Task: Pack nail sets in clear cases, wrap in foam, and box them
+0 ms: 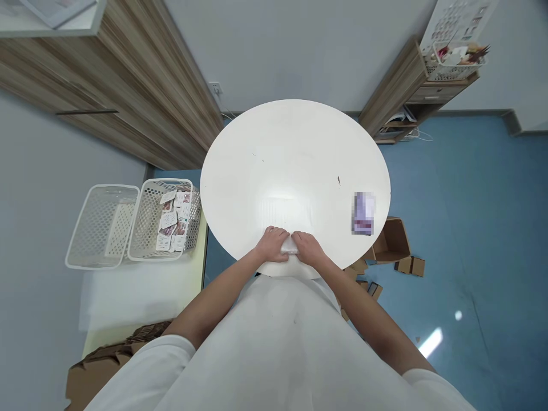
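A small whitish, clear-looking item lies at the near edge of the round white table, between my two hands. My left hand has its fingers curled round the item's left side. On the right side, my right hand holds it with bent fingers. Too little of the item shows to name it exactly. A blurred purple and white object rests toward the table's right edge.
At the left, a white basket with printed cards stands beside another white basket. Brown cardboard is stacked at lower left. An open cardboard box and small boxes lie on the floor at right. A wooden cabinet stands behind.
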Action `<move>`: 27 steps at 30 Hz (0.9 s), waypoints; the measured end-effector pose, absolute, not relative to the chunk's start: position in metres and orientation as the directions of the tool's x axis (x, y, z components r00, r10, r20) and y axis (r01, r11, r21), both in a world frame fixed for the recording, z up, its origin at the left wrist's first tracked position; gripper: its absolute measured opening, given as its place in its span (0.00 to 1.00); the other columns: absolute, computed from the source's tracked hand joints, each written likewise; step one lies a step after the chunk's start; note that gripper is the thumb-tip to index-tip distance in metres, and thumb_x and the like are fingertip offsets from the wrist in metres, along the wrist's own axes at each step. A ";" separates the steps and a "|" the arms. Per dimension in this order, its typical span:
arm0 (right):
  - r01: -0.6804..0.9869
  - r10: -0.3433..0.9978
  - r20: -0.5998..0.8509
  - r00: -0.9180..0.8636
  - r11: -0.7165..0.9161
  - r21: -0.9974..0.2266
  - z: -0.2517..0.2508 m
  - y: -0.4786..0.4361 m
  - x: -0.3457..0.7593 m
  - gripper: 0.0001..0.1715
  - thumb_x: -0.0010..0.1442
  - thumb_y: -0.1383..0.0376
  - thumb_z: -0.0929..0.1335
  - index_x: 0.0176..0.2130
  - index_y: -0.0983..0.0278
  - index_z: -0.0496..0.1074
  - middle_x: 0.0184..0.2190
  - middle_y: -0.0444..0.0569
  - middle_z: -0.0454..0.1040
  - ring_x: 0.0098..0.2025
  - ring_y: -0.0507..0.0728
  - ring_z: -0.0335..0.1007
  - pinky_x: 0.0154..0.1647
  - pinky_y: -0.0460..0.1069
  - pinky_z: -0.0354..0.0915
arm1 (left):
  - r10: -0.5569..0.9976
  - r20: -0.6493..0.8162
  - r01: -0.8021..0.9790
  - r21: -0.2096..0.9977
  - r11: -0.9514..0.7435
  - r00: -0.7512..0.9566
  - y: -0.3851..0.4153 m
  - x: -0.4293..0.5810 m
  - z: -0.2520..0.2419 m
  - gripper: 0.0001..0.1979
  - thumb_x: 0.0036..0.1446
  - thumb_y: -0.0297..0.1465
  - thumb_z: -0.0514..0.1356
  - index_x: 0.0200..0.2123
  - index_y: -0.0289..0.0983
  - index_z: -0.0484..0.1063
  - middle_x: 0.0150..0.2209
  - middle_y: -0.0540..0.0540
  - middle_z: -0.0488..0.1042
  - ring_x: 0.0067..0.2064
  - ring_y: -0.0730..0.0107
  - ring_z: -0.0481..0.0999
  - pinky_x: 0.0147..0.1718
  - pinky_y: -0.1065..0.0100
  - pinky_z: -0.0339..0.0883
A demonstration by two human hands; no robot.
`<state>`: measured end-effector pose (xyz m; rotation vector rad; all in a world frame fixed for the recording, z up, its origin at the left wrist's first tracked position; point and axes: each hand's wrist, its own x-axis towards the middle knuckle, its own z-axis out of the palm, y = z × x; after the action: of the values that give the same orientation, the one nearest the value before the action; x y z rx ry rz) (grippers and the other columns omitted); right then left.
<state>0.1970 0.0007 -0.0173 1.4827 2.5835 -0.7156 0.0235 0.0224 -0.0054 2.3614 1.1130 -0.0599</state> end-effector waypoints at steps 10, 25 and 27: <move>0.807 0.803 -0.342 -0.489 0.268 -0.526 -0.004 0.022 0.204 0.14 0.52 0.68 0.64 0.41 0.63 0.68 0.43 0.53 0.66 0.43 0.58 0.62 0.40 0.50 0.59 | 0.775 -0.267 0.789 0.434 -0.434 0.573 0.028 0.012 0.000 0.16 0.49 0.36 0.54 0.43 0.43 0.68 0.45 0.43 0.67 0.47 0.58 0.65 0.45 0.56 0.55; 0.608 0.802 -0.578 -0.151 -0.385 -0.694 -0.018 0.059 0.209 0.13 0.48 0.55 0.65 0.32 0.60 0.66 0.30 0.43 0.70 0.28 0.52 0.63 0.25 0.46 0.58 | 0.845 -0.533 0.818 0.505 0.276 0.044 0.044 -0.017 -0.017 0.11 0.52 0.37 0.52 0.32 0.37 0.69 0.30 0.46 0.72 0.34 0.64 0.71 0.30 0.67 0.63; 0.611 0.819 -0.566 -0.090 -0.403 -0.681 -0.022 0.059 0.206 0.14 0.47 0.55 0.66 0.32 0.60 0.66 0.30 0.44 0.70 0.28 0.52 0.63 0.26 0.46 0.58 | 0.874 -0.484 0.853 0.435 0.289 -0.050 0.040 -0.013 -0.014 0.13 0.52 0.35 0.52 0.38 0.36 0.68 0.34 0.44 0.73 0.37 0.60 0.71 0.32 0.64 0.64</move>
<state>0.2064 0.0589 -0.0218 2.2428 1.8055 -1.7071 -0.0133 0.0398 -0.0138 1.5461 1.8793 0.0396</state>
